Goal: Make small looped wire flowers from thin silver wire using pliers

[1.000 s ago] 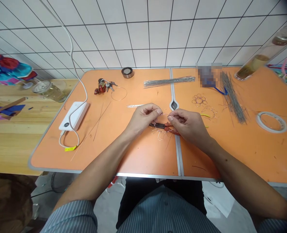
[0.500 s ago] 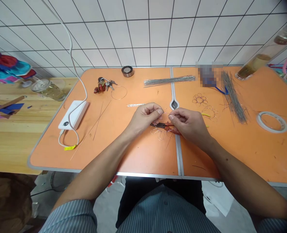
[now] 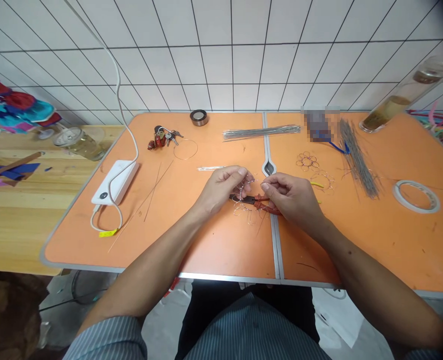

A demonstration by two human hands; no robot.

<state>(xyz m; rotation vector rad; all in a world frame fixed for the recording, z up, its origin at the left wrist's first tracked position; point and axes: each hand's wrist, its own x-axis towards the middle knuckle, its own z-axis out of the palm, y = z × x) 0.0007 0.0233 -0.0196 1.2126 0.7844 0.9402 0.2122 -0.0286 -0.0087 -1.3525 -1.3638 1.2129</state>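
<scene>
My left hand (image 3: 227,185) is closed, pinching a thin looped wire (image 3: 245,187) between thumb and fingers. Close by on the right, my right hand (image 3: 287,192) is pinched shut at the wire's side; thin wire seems to reach its fingertips, but the hold is too fine to see clearly. Under both hands lie red-handled pliers (image 3: 259,200), partly covered by the right hand. Another bent wire piece with loops (image 3: 248,214) rests beside the pliers. Two flower-shaped wire pieces, one a wire flower (image 3: 307,160), lie beyond my right hand.
A bundle of straight wires (image 3: 261,132) lies at the back, a darker wire bundle (image 3: 358,160) at right. Around them are a tape ring (image 3: 416,196), black tape roll (image 3: 199,118), keys (image 3: 165,136), white power bank (image 3: 115,182) with cable and a tilted glass jar (image 3: 397,102).
My left hand has turned so more of the looped wire shows below its fingers. Both hands remain close together over the pliers. The view has tilted slightly upward.
</scene>
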